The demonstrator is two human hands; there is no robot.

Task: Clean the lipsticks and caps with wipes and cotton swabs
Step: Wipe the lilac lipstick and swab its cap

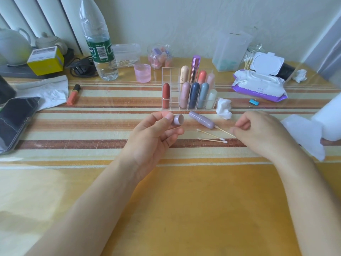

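Lilac plastic lipstick cap (pixel 178 119) held in the left hand (pixel 153 133), thin wooden cotton swab (pixel 224 131) pinched in the right hand (pixel 258 133).
The cap is pinched between thumb and curled fingers above the striped tablecloth (pixel 110 126), its open mouth turned rightward. The swab's stick is gripped at one end by a narrowly closed thumb and forefinger; its far tip is seen at the rounded end of the lilac lipstick tube (pixel 202 119), laid on the cloth before the clear acrylic organiser (pixel 175 100).
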